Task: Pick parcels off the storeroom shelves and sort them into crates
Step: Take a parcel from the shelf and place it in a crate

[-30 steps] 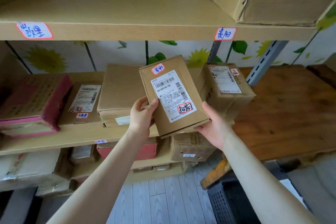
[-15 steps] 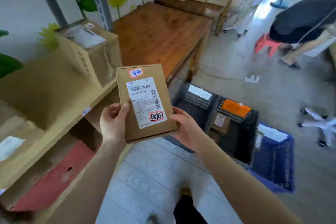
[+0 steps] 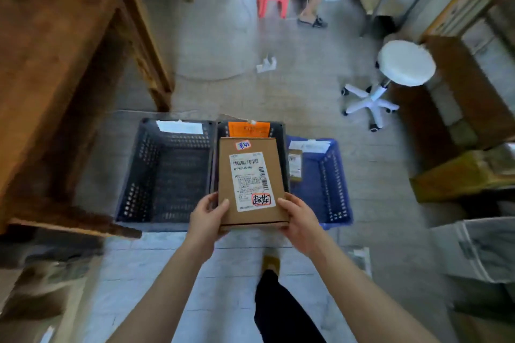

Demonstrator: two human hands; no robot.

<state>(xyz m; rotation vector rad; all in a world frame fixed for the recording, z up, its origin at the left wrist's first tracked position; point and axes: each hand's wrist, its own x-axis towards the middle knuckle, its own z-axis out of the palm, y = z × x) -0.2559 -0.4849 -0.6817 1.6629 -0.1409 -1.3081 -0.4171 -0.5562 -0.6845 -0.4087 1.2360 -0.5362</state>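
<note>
Step in hand, as I read it: sorting, with the parcel carried but not yet dropped.

- Left black crate point(image 3: 133, 175): only its mesh floor shows.
- Left hand point(image 3: 207, 217): grips the near-left corner of the parcel point(image 3: 250, 181), thumb on top.
- Parcel: held over the middle crate point(image 3: 281, 127), whose contents are hidden.
- Right hand point(image 3: 299, 217): grips the near-right corner.
- Blue crate point(image 3: 334, 175): holds one small parcel point(image 3: 294, 166).

Next, I judge: match the label to a crate, lower the parcel, let go.

The parcel point(image 3: 227, 175) is showing matt brown cardboard under a smooth paper label point(image 3: 250, 181). The left crate point(image 3: 136, 170) and blue crate point(image 3: 333, 175) are showing dull perforated plastic; the table point(image 3: 55, 36) is showing worn wood, and the stool seat point(image 3: 405, 62) is looking smooth, perhaps vinyl.
</note>
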